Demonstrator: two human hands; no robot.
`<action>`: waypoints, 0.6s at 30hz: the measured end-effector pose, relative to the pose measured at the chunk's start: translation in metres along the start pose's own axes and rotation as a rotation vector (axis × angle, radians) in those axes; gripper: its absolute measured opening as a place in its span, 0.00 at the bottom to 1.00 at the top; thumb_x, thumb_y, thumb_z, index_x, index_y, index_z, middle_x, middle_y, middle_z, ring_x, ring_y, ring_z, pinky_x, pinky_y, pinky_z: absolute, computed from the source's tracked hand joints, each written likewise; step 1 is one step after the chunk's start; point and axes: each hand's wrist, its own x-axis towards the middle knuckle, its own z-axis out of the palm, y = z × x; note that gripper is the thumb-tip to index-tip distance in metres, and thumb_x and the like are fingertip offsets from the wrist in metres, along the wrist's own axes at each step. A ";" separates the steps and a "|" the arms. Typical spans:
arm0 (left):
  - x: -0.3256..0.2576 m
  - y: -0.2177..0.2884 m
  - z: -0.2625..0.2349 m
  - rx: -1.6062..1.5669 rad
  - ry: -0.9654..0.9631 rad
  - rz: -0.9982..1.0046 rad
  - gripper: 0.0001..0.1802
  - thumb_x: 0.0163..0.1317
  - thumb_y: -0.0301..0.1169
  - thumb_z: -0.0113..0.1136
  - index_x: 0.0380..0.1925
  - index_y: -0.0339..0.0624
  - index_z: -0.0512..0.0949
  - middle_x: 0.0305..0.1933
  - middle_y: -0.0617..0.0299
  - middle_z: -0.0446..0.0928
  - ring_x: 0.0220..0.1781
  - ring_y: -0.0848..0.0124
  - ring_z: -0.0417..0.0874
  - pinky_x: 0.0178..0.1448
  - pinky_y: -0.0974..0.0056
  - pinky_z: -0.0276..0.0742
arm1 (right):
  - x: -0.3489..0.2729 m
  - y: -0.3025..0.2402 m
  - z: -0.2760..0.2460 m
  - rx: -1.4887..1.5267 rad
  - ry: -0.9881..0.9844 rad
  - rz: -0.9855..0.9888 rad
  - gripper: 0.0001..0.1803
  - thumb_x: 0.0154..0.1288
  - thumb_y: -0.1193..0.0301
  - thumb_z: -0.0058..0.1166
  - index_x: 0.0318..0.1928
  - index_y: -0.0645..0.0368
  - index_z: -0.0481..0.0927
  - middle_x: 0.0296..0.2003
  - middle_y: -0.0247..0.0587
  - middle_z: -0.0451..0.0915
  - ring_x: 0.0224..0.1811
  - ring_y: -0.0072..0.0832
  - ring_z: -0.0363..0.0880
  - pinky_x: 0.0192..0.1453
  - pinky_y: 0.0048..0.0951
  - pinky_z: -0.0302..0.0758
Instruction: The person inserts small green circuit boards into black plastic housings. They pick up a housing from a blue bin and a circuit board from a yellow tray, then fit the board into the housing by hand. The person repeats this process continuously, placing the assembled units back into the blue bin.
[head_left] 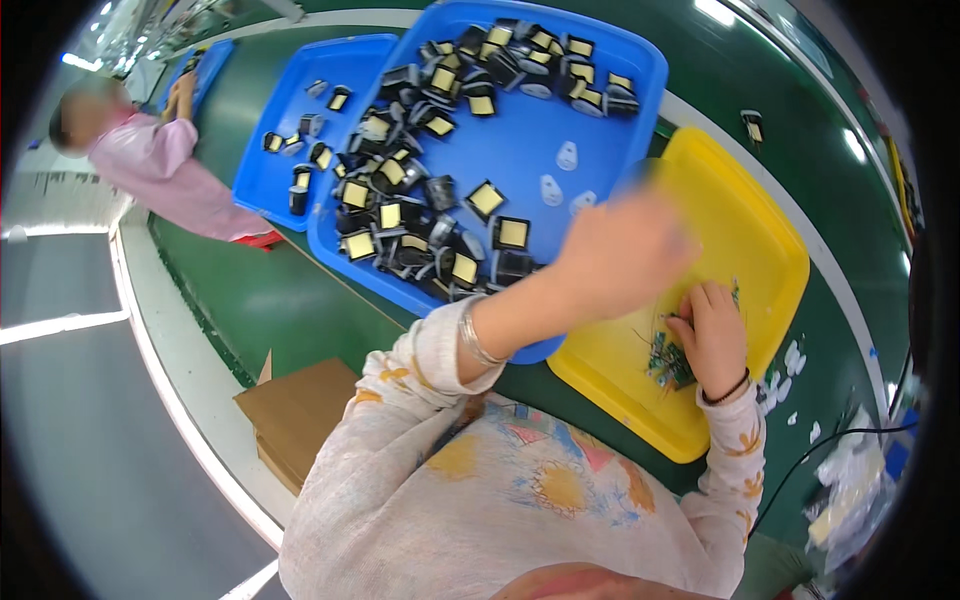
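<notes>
Right hand (712, 335) on green, wiry parts (668, 362).

Factory assembly line: long green bench (290, 300), blue trays (520, 160) heaped with small black-and-yellow parts (400, 200), yellow tray (740, 240), another worker (150, 160) seated further along.

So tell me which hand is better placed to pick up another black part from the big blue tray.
Probably the left hand: it hovers, blurred, at the big blue tray edge, close to the black parts. The right hand rests on small green pieces in the yellow tray.
</notes>
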 end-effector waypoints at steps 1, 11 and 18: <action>-0.003 -0.005 0.008 -0.048 0.002 0.006 0.10 0.54 0.33 0.54 0.29 0.39 0.69 0.31 0.53 0.69 0.32 0.56 0.74 0.29 0.61 0.70 | 0.001 -0.001 -0.002 0.018 -0.012 0.000 0.12 0.42 0.72 0.59 0.25 0.60 0.69 0.25 0.44 0.69 0.32 0.42 0.68 0.34 0.37 0.66; -0.013 -0.014 0.016 -0.993 -0.134 -0.346 0.11 0.50 0.26 0.60 0.35 0.36 0.73 0.36 0.62 0.73 0.40 0.73 0.75 0.42 0.67 0.74 | 0.021 -0.022 -0.018 1.258 0.424 0.109 0.07 0.60 0.75 0.48 0.38 0.61 0.67 0.24 0.35 0.73 0.26 0.18 0.70 0.27 0.20 0.65; -0.017 -0.009 0.024 -1.150 -0.209 -0.350 0.13 0.51 0.26 0.60 0.38 0.34 0.75 0.36 0.61 0.76 0.40 0.73 0.76 0.46 0.67 0.72 | 0.020 -0.016 -0.005 1.731 0.312 0.109 0.08 0.66 0.69 0.41 0.41 0.59 0.65 0.29 0.34 0.72 0.22 0.16 0.63 0.25 0.14 0.62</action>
